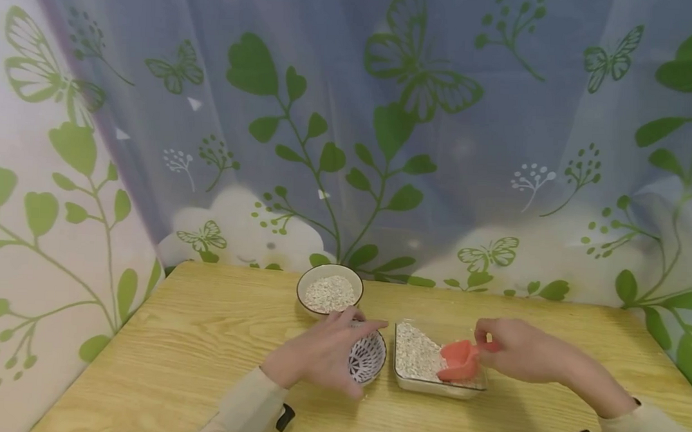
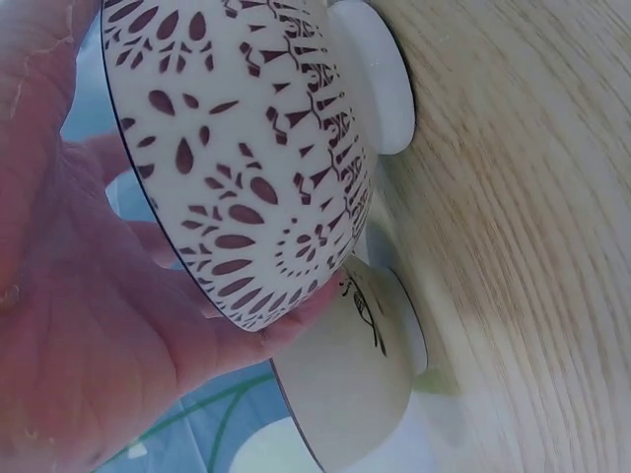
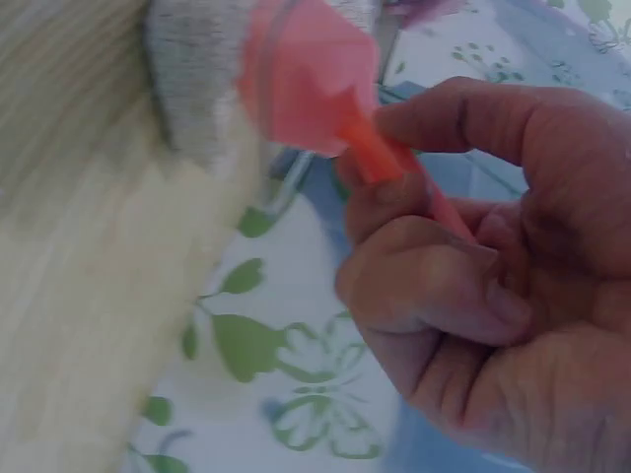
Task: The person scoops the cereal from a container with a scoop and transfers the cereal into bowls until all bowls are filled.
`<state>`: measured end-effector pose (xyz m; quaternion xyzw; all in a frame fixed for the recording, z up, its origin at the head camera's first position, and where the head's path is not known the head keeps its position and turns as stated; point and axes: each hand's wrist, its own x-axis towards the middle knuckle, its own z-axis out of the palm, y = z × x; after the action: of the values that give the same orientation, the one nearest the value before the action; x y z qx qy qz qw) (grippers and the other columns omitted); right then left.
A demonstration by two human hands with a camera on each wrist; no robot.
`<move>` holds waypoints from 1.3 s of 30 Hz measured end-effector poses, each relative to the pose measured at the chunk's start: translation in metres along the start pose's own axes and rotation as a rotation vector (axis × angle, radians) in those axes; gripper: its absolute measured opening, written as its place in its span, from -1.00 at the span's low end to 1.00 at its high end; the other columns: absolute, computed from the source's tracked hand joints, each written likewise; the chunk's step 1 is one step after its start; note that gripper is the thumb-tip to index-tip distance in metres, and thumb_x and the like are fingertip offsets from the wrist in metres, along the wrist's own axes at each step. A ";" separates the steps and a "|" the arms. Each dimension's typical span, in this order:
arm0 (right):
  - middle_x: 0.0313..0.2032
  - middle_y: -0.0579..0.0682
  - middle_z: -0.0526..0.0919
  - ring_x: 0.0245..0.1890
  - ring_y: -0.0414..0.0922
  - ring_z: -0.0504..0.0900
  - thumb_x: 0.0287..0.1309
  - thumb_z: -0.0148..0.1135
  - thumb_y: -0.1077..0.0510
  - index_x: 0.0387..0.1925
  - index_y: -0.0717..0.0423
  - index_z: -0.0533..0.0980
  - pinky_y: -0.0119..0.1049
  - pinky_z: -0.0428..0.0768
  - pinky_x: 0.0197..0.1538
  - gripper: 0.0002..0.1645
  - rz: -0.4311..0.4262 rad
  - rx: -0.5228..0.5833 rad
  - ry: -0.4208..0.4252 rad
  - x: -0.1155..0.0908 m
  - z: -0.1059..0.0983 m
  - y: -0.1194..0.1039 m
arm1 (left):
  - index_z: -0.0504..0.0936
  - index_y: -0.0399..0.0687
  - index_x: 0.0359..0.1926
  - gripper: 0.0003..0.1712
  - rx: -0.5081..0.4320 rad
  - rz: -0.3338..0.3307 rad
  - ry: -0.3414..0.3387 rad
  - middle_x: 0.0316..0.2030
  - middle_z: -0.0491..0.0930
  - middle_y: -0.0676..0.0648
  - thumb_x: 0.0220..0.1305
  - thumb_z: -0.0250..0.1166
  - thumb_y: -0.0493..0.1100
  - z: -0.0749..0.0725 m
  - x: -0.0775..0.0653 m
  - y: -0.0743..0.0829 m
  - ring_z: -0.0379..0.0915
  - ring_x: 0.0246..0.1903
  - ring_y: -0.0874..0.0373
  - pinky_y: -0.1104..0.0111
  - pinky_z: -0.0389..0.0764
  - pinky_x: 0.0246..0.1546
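Note:
A small bowl with a dark openwork pattern (image 1: 369, 359) stands on the table, and my left hand (image 1: 330, 350) holds it at the rim, thumb on the near side and fingers on the far side. The left wrist view shows the patterned outside of the bowl (image 2: 237, 168) against the palm. To its right is a clear rectangular container (image 1: 439, 389) of oat flakes (image 1: 418, 353). My right hand (image 1: 511, 347) grips the handle of a red scoop (image 1: 460, 363), whose head is down in the container among the flakes. In the right wrist view, fingers and thumb wrap the scoop's handle (image 3: 380, 158).
Behind the left hand, near the back of the table, stands a cream bowl with a dark rim (image 1: 331, 268) holding more oat flakes. The wooden table (image 1: 201, 338) meets a curtain printed with leaves and butterflies (image 1: 326, 144) at its back edge.

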<state>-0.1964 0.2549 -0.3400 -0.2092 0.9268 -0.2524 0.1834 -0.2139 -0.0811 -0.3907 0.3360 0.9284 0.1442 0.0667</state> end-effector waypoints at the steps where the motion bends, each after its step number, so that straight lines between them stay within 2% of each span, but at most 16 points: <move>1: -0.67 -0.24 0.15 -0.66 -0.31 0.10 0.34 0.19 0.15 -0.21 0.08 0.47 -0.41 0.17 -0.53 -0.91 -0.020 0.002 0.005 0.001 0.002 0.003 | 0.18 0.36 0.58 0.29 0.006 -0.012 0.001 0.37 0.31 -0.05 -0.25 0.57 0.12 0.001 0.000 0.000 0.37 0.22 0.01 0.08 0.58 0.21; 3: -0.67 -0.26 0.15 -0.67 -0.33 0.10 0.36 0.19 0.15 -0.16 0.08 0.46 -0.42 0.17 -0.54 -0.90 -0.066 0.004 0.015 0.003 0.005 0.008 | 0.07 0.25 0.62 0.38 0.008 -0.038 0.007 0.39 0.29 -0.08 -0.26 0.57 0.17 0.002 0.001 -0.001 0.36 0.24 0.00 0.06 0.57 0.26; 6: -0.68 -0.29 0.13 -0.69 -0.37 0.07 0.39 0.16 0.18 -0.13 0.06 0.46 -0.43 0.16 -0.56 -0.91 -0.137 0.015 0.030 0.007 0.009 0.017 | 0.03 0.10 0.63 0.44 -0.009 -0.072 0.018 0.43 0.25 -0.14 -0.27 0.58 0.22 0.004 -0.001 -0.005 0.33 0.28 -0.04 0.01 0.57 0.27; 13: -0.66 -0.33 0.14 -0.67 -0.42 0.09 0.45 0.12 0.19 -0.07 0.05 0.46 -0.46 0.23 -0.57 -0.91 -0.226 0.078 0.052 0.013 0.019 0.039 | 0.12 -0.03 0.60 0.34 -0.051 -0.094 0.057 0.43 0.23 -0.20 -0.27 0.52 0.11 0.001 -0.007 -0.021 0.31 0.24 -0.09 0.01 0.62 0.15; 17: -0.65 -0.35 0.16 -0.65 -0.45 0.12 0.46 0.12 0.19 -0.02 0.08 0.46 -0.47 0.27 -0.58 -0.87 -0.260 0.097 0.080 0.013 0.027 0.046 | 0.18 0.02 0.57 0.30 -0.050 -0.070 0.066 0.39 0.26 -0.18 -0.27 0.52 0.12 0.000 -0.008 -0.022 0.33 0.23 -0.09 0.00 0.63 0.11; 20: -0.63 -0.36 0.28 -0.64 -0.47 0.18 0.44 0.14 0.21 0.00 0.10 0.47 -0.49 0.33 -0.58 -0.84 -0.285 0.104 0.106 0.013 0.032 0.048 | 0.21 0.08 0.56 0.28 -0.042 -0.049 0.069 0.39 0.27 -0.18 -0.27 0.51 0.15 0.001 -0.007 -0.020 0.34 0.23 -0.10 -0.03 0.62 0.13; 24: -0.59 -0.35 0.38 -0.62 -0.47 0.23 0.44 0.16 0.19 0.00 0.08 0.49 -0.47 0.38 -0.57 -0.83 -0.309 0.097 0.138 0.012 0.036 0.049 | 0.21 0.12 0.56 0.26 -0.036 -0.057 0.075 0.41 0.26 -0.18 -0.26 0.49 0.15 0.003 -0.004 -0.018 0.33 0.27 -0.09 -0.06 0.58 0.20; 28: -0.60 -0.36 0.37 -0.63 -0.47 0.19 0.45 0.16 0.16 0.00 0.09 0.49 -0.47 0.35 -0.57 -0.83 -0.294 0.097 0.150 0.008 0.036 0.051 | 0.22 0.15 0.56 0.23 -0.027 -0.075 0.072 0.42 0.24 -0.17 -0.24 0.47 0.14 0.003 -0.001 -0.011 0.29 0.32 -0.12 -0.10 0.52 0.25; 33: -0.62 -0.38 0.39 -0.64 -0.49 0.16 0.45 0.16 0.18 0.01 0.09 0.48 -0.48 0.34 -0.59 -0.83 -0.284 0.108 0.147 0.001 0.034 0.061 | 0.26 0.14 0.53 0.16 0.011 -0.082 0.060 0.41 0.24 -0.18 -0.18 0.46 0.14 0.002 0.000 -0.006 0.26 0.34 -0.17 -0.12 0.49 0.23; 36: -0.64 -0.39 0.31 -0.64 -0.49 0.16 0.47 0.15 0.18 0.00 0.07 0.47 -0.47 0.34 -0.59 -0.85 -0.298 0.117 0.142 -0.002 0.033 0.068 | 0.29 0.14 0.52 0.14 0.017 -0.093 0.061 0.40 0.25 -0.18 -0.18 0.47 0.14 0.001 -0.001 -0.007 0.27 0.32 -0.15 -0.10 0.49 0.23; 39: -0.61 -0.40 0.31 -0.63 -0.51 0.17 0.47 0.14 0.21 0.00 0.06 0.46 -0.48 0.35 -0.59 -0.86 -0.328 0.129 0.137 -0.004 0.031 0.074 | 0.31 0.15 0.51 0.13 0.008 -0.102 0.055 0.40 0.24 -0.19 -0.18 0.49 0.13 -0.001 -0.003 -0.008 0.26 0.32 -0.16 -0.11 0.48 0.26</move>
<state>-0.2011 0.3022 -0.4045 -0.3276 0.8724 -0.3517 0.0892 -0.2164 -0.0894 -0.3923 0.2845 0.9463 0.1459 0.0472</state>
